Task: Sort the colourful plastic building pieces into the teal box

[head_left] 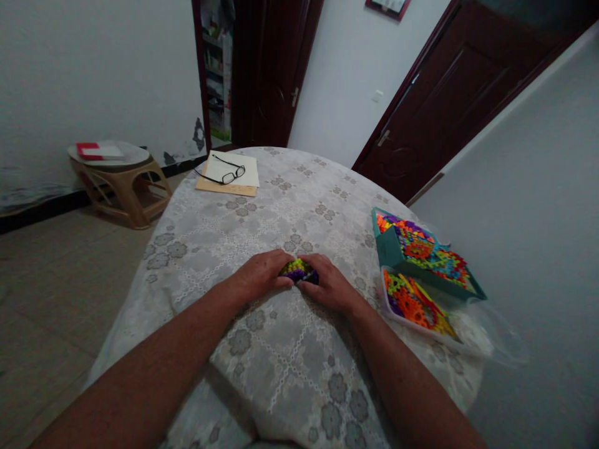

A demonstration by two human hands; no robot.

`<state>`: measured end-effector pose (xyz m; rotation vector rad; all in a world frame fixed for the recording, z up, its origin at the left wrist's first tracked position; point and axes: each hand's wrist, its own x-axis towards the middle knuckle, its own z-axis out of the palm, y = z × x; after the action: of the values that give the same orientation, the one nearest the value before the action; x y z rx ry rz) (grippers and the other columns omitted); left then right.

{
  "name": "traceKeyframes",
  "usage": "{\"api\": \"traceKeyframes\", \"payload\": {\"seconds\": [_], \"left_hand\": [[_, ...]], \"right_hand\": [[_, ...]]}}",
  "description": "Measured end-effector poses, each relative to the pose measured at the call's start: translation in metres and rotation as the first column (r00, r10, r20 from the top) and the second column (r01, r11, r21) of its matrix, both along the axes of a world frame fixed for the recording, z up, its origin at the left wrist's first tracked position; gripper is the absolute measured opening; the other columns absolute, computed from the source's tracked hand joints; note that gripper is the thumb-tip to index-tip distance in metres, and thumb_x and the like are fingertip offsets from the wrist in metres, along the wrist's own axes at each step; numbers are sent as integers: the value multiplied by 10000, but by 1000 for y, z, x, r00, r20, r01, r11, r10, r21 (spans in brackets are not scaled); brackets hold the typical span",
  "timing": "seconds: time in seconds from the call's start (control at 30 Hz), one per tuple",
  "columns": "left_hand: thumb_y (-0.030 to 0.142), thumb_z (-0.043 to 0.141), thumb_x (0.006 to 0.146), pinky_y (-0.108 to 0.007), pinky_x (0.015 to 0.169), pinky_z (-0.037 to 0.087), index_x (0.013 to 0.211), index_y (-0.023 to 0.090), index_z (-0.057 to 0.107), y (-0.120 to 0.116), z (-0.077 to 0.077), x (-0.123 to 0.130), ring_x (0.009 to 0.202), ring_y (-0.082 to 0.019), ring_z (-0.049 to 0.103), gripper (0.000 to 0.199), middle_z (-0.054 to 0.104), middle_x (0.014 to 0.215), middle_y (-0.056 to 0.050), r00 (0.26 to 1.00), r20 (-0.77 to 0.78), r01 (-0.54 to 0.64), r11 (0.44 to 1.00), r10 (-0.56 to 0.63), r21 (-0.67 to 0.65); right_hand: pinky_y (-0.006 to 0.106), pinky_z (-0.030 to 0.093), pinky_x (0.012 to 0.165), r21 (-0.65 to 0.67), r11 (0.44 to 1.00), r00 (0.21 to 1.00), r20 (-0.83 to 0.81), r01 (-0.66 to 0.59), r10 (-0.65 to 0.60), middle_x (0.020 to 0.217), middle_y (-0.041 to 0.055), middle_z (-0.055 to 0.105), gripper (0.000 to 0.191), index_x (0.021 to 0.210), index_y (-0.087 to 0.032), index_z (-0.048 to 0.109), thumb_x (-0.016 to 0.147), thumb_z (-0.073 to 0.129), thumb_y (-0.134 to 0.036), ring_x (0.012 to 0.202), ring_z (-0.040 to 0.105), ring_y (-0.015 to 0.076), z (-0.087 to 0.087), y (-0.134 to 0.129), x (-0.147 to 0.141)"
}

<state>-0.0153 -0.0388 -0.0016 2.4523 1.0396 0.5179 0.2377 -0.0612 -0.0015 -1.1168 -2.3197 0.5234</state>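
Note:
Close together at the middle of the table, both my hands are closed round a small bumpy cluster of yellow-green and purple pieces. My left hand grips its left side, thumb along the near edge. On the right side, the fingers and thumb of my right hand curl over the cluster. A dark part shows near the right thumb, too small to make out. The hands hide most of the cluster's ends, and I cannot tell whether it touches the cloth.
A patterned tablecloth covers the round table. To the right stand a teal box and a clear plastic tub of colourful toothed pieces. Glasses lie on papers at the far left. Beyond is a stool.

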Motion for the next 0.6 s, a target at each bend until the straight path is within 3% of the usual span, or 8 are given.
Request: {"api": "traceKeyframes", "payload": {"seconds": [0.13,0.37,0.6], "left_hand": [[511,687,956,-348,934,510,1315,246,671,6,-5,-1,1060,-247,680,447,719,1166,-68,996,78,54,998,-53,-15],[564,755,861,-341,770,511,1327,255,694,9,-1,5,797,-215,667,562,719,933,-20,983,174,-23,984,53,-175],[537,756,888,-345,766,538,1364,280,664,7,0,7,846,-224,696,548,742,1063,-44,978,192,-32,975,76,-222]], "right_hand": [[488,462,1140,19,1000,1000,-16,10,-9,1371,124,637,629,1497,-240,551,903,757,-255,1289,584,294,1,-8,-1],[367,526,979,28,995,995,-10,95,-95,1254,67,636,502,1343,-261,579,881,770,-311,1153,619,245,-5,-11,-1],[371,525,934,29,987,987,43,157,-158,1222,58,683,526,1330,-270,552,855,772,-326,1059,653,246,-8,-13,-3]]}}
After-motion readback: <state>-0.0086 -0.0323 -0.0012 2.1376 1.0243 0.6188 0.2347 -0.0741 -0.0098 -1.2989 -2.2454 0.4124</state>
